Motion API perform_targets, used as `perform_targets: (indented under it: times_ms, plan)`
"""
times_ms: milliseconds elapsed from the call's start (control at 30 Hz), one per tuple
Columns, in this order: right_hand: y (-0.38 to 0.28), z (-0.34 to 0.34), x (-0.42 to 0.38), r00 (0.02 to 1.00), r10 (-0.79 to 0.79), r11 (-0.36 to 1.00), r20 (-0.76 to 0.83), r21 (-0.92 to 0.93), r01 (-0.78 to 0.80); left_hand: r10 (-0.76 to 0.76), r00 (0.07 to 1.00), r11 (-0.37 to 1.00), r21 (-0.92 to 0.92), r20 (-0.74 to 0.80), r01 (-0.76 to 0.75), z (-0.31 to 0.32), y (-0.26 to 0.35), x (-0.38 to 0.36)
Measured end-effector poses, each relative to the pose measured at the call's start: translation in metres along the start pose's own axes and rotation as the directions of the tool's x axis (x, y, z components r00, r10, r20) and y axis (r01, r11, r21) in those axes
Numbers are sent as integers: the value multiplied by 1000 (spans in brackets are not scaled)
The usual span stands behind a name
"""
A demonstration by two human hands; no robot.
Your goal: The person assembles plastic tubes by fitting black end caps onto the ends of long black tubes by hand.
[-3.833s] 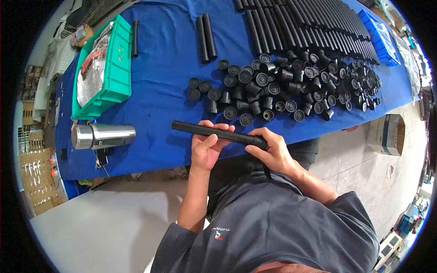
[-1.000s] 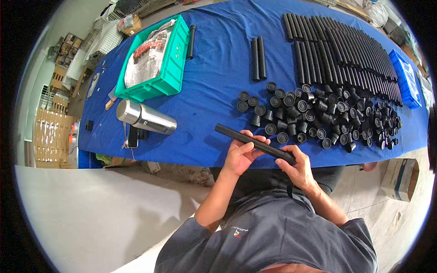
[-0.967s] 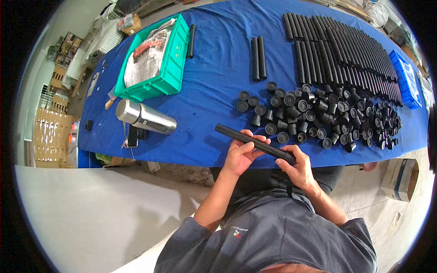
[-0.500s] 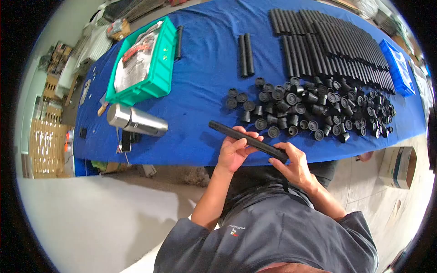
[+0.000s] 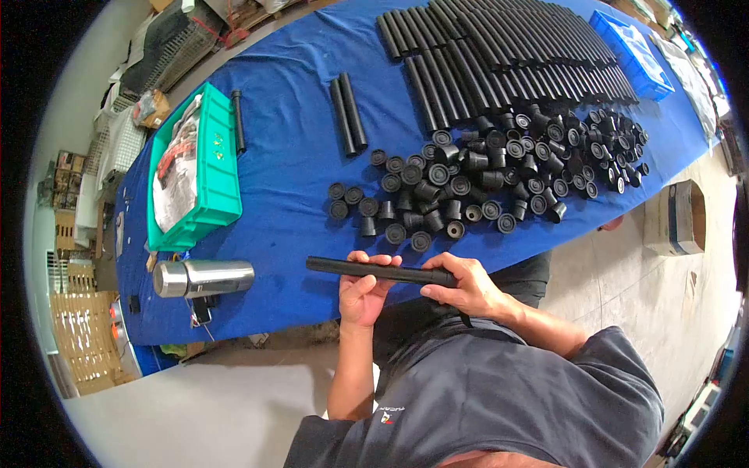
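Observation:
A black tube (image 5: 406,274) lies nearly level across both hands, just in front of the table edge. My left hand (image 5: 365,288) supports it near its middle, thumb below and fingers behind. At the tube's right end, my right hand (image 5: 460,282) pinches a slightly wider part, which looks like a cap, between thumb and fingers. Beyond the hands, many loose black caps (image 5: 438,175) are scattered on the blue table. Two separate black tubes (image 5: 348,115) lie side by side farther back.
Rows of black tubes (image 5: 499,54) cover the far right of the blue cloth (image 5: 289,156), beside a blue crate (image 5: 636,58). At left stand a green crate (image 5: 226,175) and a lying steel bottle (image 5: 214,278). Another tube (image 5: 239,121) lies beside the green crate.
The view has turned and shifted, so the table appears tilted differently. The held tube is now nearly level in the image instead of slanting down to the right. Both hands still hold it.

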State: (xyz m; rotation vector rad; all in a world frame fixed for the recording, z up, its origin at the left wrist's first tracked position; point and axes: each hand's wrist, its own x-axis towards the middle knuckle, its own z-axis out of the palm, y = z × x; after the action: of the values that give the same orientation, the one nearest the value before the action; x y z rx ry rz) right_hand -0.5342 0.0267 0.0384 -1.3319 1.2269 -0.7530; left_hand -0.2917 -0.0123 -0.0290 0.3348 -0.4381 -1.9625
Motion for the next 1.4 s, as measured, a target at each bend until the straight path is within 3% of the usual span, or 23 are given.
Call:
perform_targets:
  times_ms: [33,133,267,567,733,800,900,1000,1100,1200,1233,1333,1400]
  plan:
    - [9,4,-1,974,-207,976,-94,-81,200,-1,999,1000,-1,-37,1,7,0,0]
    - [16,11,3,804,-583,768,-117,-402,498,-37,996,999,-10,-82,36,8,1,0]
    - [-2,-2,-1,971,-221,968,-91,-140,207,-15,999,1000,-2,-47,15,-2,0,-1]
    - [8,5,5,961,-246,964,-125,-138,229,35,996,999,28,-78,-33,-1,-2,-4]
    - [13,4,9,844,-523,818,-120,-351,457,3,993,1000,13,-115,-1,6,-4,-1]
    - [11,4,6,863,-502,817,-62,-363,449,16,998,1000,5,-68,-16,-1,-2,-1]
    - [6,2,3,956,-292,947,-26,-145,285,2,998,1000,30,-70,0,-4,0,-3]
    - [-2,-2,1,993,-119,992,12,-47,120,-19,997,1000,16,-79,20,-1,0,-4]
    - [21,7,5,855,-516,810,-52,-356,466,-32,996,999,-17,-85,30,0,0,-2]
    - [8,2,3,923,-375,914,-84,-198,353,-26,998,1000,-11,-66,25,-5,0,-1]
    - [-5,-4,1,987,-157,985,-20,-77,155,-20,998,1000,-3,-61,20,-5,0,-1]
    - [13,6,5,916,-386,914,-110,-180,364,-30,998,999,14,-63,31,-4,0,0]
    - [15,7,5,899,-425,888,-100,-240,393,-30,997,999,18,-71,31,-2,0,-1]
